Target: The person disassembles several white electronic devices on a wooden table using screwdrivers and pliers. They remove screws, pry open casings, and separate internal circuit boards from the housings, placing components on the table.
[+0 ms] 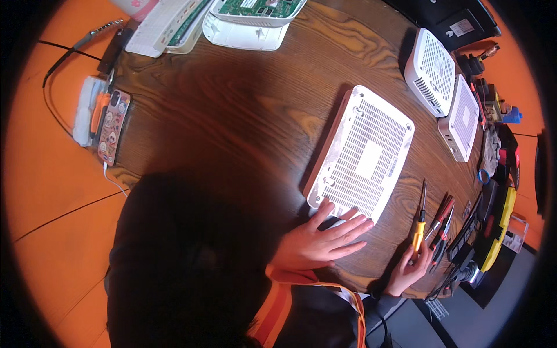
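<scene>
A white box-shaped device (364, 152), probably a router, lies on the wooden table with its slotted vent face up. It has a pale label in the middle and a hole near each visible corner. My left hand (325, 239) rests at its near edge, fingers stretched out and spread, fingertips touching the casing. To the right, my right hand (409, 271) has its fingers around the yellow handle of a screwdriver (419, 232). The screwdriver lies along the tabletop, its dark shaft pointing away from me.
Red-handled pliers (443, 232) and another red tool lie right of the screwdriver. Two white vented devices (430, 72) (461, 119) stand at the far right. Opened casings with green circuit boards (250, 7) sit at the far left. A phone (114, 127) on a cable lies at the left edge.
</scene>
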### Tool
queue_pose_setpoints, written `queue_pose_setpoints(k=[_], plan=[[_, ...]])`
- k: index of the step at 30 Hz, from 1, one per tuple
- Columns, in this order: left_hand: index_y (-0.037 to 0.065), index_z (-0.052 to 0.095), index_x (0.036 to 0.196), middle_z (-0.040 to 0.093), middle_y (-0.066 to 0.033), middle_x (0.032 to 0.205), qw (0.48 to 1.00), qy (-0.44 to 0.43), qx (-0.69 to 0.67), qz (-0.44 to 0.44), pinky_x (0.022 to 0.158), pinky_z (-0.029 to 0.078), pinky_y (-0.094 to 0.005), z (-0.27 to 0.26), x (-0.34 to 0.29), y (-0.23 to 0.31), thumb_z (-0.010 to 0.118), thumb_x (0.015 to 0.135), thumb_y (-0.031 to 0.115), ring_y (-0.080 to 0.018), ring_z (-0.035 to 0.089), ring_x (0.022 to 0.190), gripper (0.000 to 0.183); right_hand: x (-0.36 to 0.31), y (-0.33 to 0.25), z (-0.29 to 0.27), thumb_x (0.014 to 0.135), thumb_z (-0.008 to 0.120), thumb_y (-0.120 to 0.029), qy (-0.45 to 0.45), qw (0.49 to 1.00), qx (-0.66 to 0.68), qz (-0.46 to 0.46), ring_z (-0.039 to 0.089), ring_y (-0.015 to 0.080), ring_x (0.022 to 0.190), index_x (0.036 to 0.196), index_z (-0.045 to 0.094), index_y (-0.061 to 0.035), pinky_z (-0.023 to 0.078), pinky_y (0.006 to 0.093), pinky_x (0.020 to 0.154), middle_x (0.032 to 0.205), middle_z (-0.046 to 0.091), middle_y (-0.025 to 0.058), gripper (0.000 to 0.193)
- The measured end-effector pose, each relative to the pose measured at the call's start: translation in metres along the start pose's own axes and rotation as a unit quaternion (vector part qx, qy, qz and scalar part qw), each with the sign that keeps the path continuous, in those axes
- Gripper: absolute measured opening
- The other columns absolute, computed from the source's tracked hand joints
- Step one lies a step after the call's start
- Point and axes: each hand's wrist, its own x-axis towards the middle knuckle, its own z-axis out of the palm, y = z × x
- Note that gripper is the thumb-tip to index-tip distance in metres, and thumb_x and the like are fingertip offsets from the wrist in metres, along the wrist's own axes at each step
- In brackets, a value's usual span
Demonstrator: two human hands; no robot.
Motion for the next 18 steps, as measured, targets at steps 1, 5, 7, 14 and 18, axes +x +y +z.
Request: queue_pose_setpoints(k=[1, 5, 7, 14, 18], plan=[[0.023, 0.044, 0.132, 0.032, -0.0036, 0.145, 1.0, -0.008, 0.024, 0.012, 0.098, 0.023, -0.064, 0.001, -0.002, -0.003, 0.045, 0.088, 0.041, -0.0239, 0.026, 0.135, 0.047, 0.003, -0.002, 0.002, 0.083, 0.056, -0.004, 0.056, 0.997, 0.002, -0.05, 0.047, 0.0156, 0.067, 0.106, 0.056, 0.0042, 0.039, 0.0259, 0.059, 0.088, 0.053, 0.0091, 0.024], [0.02, 0.043, 0.132, 0.031, -0.0039, 0.145, 0.998, -0.014, 0.057, 0.033, 0.104, 0.013, -0.0615, 0.003, -0.007, -0.01, 0.042, 0.087, 0.041, -0.025, 0.025, 0.136, 0.05, 0.015, -0.014, 0.007, 0.093, 0.047, -0.007, 0.093, 0.968, 0.184, 0.141, 0.052, 0.0102, 0.06, 0.119, 0.05, 0.0029, 0.04, 0.0174, 0.053, 0.101, 0.062, 0.0159, 0.028], [0.018, 0.043, 0.131, 0.031, -0.0043, 0.145, 0.997, -0.021, 0.063, 0.037, 0.106, 0.01, -0.061, 0.002, -0.007, -0.01, 0.041, 0.086, 0.041, -0.0255, 0.025, 0.136, 0.051, 0.023, -0.023, 0.007, 0.094, 0.045, -0.01, 0.12, 0.97, 0.189, 0.09, 0.058, 0.01, 0.063, 0.123, 0.048, 0.0012, 0.039, 0.0146, 0.049, 0.105, 0.062, 0.0178, 0.031], [0.016, 0.044, 0.13, 0.03, -0.0049, 0.146, 0.994, -0.021, 0.105, 0.039, 0.106, 0.009, -0.0617, 0.0, -0.007, -0.01, 0.04, 0.087, 0.042, -0.0262, 0.024, 0.136, 0.05, 0.063, -0.043, -0.001, 0.091, 0.052, -0.007, 0.084, 0.817, 0.55, 0.152, 0.057, 0.0115, 0.081, 0.122, 0.044, 0.0003, 0.044, 0.0154, 0.063, 0.111, 0.056, 0.0164, 0.033], [0.016, 0.039, 0.133, 0.028, -0.0048, 0.146, 0.991, -0.009, 0.121, 0.054, 0.105, 0.015, -0.0623, 0.002, -0.008, -0.012, 0.042, 0.088, 0.045, -0.0244, 0.025, 0.135, 0.054, 0.086, -0.042, 0.011, 0.087, 0.058, -0.009, 0.01, 0.712, 0.691, 0.128, 0.053, 0.011, 0.085, 0.124, 0.044, -0.0045, 0.044, 0.0193, 0.077, 0.113, 0.053, 0.0138, 0.04]])
